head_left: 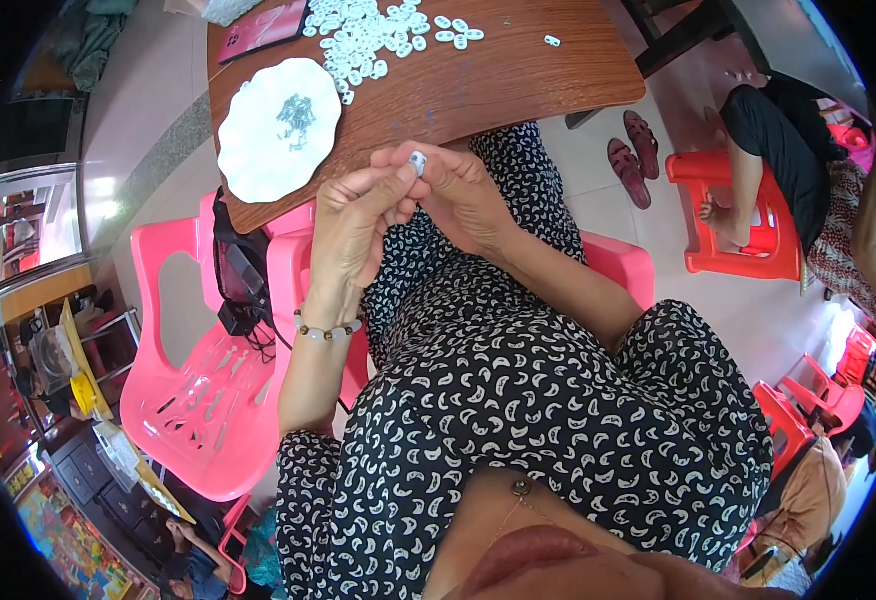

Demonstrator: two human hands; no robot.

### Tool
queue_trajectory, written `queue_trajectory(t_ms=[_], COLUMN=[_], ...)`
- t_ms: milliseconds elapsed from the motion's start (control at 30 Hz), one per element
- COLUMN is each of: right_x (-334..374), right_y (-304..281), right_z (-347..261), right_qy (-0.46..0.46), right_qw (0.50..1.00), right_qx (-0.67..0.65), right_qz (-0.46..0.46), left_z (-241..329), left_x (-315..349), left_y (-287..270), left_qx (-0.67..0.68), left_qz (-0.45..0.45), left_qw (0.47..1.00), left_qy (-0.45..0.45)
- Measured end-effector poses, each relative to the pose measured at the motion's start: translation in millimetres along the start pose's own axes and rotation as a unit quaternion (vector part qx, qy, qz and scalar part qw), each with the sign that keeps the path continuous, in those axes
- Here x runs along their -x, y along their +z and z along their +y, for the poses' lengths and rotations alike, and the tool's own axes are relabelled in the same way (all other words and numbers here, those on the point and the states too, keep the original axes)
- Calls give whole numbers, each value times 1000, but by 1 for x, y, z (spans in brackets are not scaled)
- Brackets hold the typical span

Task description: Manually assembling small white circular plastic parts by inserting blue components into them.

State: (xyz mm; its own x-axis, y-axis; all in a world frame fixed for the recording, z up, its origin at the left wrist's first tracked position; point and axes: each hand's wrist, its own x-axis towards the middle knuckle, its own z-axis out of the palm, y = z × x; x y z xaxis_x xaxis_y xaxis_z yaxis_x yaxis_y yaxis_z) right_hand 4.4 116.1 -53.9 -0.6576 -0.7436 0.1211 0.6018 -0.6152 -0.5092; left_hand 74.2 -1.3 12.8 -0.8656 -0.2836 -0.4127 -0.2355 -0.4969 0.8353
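Just off the near edge of the wooden table, my two hands meet at their fingertips around a small white oval plastic piece [418,161] with dark spots on it. My left hand [356,215] is closed, its thumb and fingers pinching the piece from the left. From the other side my right hand [466,200] is closed on the same piece. Part of it is hidden by the fingers. A white scalloped plate [253,150] lies left of my hands, bearing a small heap of tiny grey metal bits [298,120], too small to name. Beyond it, many like white oval pieces [358,35] are heaped.
The brown wooden table [518,90] carries a pink flat case or phone [263,30] and one stray oval piece [552,41]. A pink chair [198,410] with a black bag [243,270] stands at left. Right are sandals [630,170] and another person's legs by a red stool [708,175].
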Motion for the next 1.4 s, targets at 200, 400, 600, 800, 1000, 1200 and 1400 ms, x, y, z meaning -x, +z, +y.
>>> queue_trajectory(t_ms=[200, 400, 600, 800, 1000, 1200, 1400], right_x=[4, 4, -5, -8, -9, -23, -59], right_y=[5, 2, -2, -6, -9, -21, -62], right_z=[-2, -2, -7, -14, -18, -35, -92], right_qy=[32, 50, 62, 93, 72, 23, -222], right_qw=[999, 999, 997, 994, 990, 958, 527], right_qx=[10, -7, 30, 40, 114, 279, 811], right_qz=[0, 13, 21, 32, 37, 65, 122], left_z=[6, 0, 2, -7, -12, -14, -17], left_x=[2, -3, -8, -17, -25, -32, -37], left_y=[-2, -10, -4, -11, -18, -16, -22], left_qx=[-4, 2, 3, 47, 67, -10, -72], left_qz=[-3, -8, -26, -46, -55, -43, -27], left_qw=[1000, 999, 999, 996, 993, 995, 996], left_qy=[-27, -51, -43, -60, -79, -85, -33])
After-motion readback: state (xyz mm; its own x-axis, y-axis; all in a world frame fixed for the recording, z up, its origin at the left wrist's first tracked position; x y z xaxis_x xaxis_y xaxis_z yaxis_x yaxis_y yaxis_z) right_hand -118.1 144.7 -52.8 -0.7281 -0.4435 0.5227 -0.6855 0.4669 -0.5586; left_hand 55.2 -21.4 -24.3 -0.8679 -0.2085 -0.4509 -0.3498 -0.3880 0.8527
